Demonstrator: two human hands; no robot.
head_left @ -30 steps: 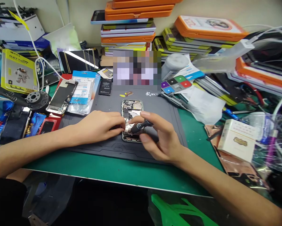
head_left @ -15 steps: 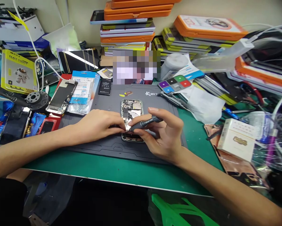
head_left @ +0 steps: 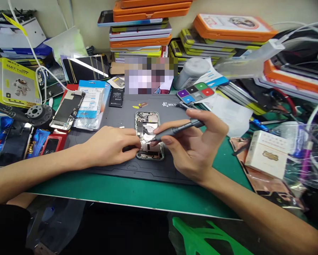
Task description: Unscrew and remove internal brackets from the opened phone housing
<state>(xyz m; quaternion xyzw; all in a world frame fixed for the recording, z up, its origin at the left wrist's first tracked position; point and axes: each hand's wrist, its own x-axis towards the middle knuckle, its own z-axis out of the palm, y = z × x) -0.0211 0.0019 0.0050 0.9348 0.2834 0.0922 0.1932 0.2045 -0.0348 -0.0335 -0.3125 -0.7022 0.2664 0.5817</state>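
Observation:
An opened phone [head_left: 155, 154] lies on the dark grey work mat [head_left: 116, 118], its inner parts exposed. My right hand [head_left: 194, 145] is closed around a grey screwdriver [head_left: 172, 131], held at a low slant with its thin tip over the middle of the phone. Curled fingers of my left hand [head_left: 116, 144] rest at the phone's left edge; whatever they pinch, if anything, is hidden. A tiny pale piece [head_left: 122, 127] sits on the mat just above that hand. Farther back are a black phone battery [head_left: 116, 97] and small yellow and brown strips [head_left: 141, 105].
Left of the mat lie a detached phone screen [head_left: 65, 109], a blue packet [head_left: 91, 106] and a red box [head_left: 54, 143]. Several orange cases [head_left: 150, 12] are stacked behind. On the right are a coloured pad [head_left: 193, 92], white paper [head_left: 230, 113] and a white box [head_left: 266, 154].
My right hand has drawn back to the right with the screwdriver, uncovering more of the phone. My left hand has shifted slightly down and left. The whole view has moved a little.

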